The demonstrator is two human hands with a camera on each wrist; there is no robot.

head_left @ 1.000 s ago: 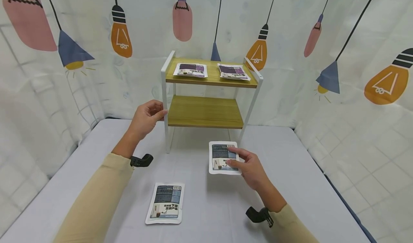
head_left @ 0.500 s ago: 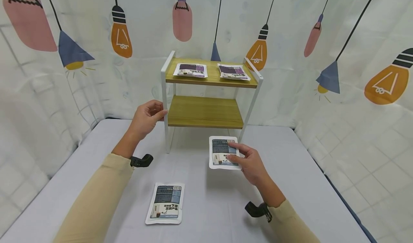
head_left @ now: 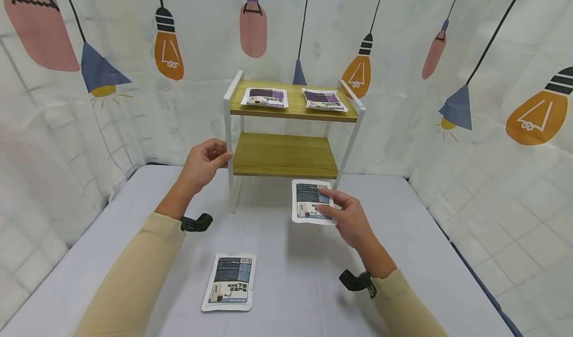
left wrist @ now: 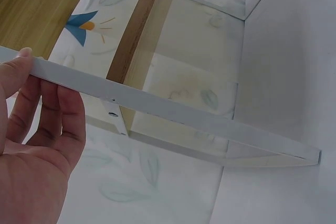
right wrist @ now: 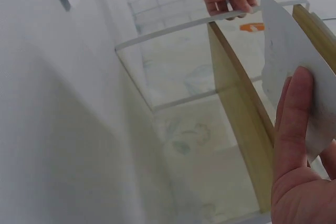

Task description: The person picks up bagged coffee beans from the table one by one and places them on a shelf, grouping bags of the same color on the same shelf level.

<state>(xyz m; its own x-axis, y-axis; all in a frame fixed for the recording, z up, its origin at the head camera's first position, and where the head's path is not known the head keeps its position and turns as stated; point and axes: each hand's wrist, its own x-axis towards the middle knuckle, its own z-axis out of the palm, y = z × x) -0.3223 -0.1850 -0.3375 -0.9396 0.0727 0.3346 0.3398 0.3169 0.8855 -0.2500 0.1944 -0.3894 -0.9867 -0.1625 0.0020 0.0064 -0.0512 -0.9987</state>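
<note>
A small two-tier shelf (head_left: 286, 155) with wooden boards and a white frame stands toward the back of the table. My left hand (head_left: 205, 163) grips its front left post (left wrist: 173, 106), thumb on one side and curled fingers on the other in the left wrist view. In my right hand (head_left: 351, 217) a flat white packet (head_left: 309, 210) with a dark printed label is pinched along its right edge. It hangs above the table, just in front of the lower board; the right wrist view shows the packet's plain side (right wrist: 294, 61). A similar packet (head_left: 230, 282) lies on the table near the front.
Two stacks of purple-labelled packets, a left one (head_left: 265, 98) and a right one (head_left: 324, 100), lie on the top board. White cloth covers the table (head_left: 394, 257). A curtain (head_left: 201, 24) printed with lamps hangs behind and at both sides.
My right hand has lifted the packet upward and forward, closer to the lower board. The left hand stays on the post, and the shelf and the other packets have not moved.
</note>
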